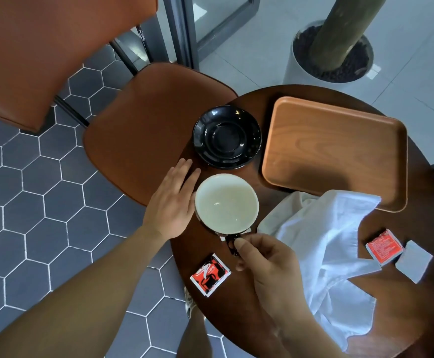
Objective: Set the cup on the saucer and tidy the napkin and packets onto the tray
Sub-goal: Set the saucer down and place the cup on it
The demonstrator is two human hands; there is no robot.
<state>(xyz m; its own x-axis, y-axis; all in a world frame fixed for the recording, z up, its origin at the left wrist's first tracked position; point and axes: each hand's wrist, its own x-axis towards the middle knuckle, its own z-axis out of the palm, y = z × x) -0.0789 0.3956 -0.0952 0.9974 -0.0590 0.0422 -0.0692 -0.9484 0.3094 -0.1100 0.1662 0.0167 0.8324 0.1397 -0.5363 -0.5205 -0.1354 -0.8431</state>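
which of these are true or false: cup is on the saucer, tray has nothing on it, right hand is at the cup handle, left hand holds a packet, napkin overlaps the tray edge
1. The cup is on the saucer. False: it is nearer the person than the bare saucer and not on it.
2. The tray has nothing on its floor. True.
3. The right hand is at the cup handle. True: its fingers pinch the dark handle.
4. The left hand holds a packet. False: it lies open and flat beside the cup; the red packet lies on the table.
5. The napkin overlaps the tray's near edge. True.
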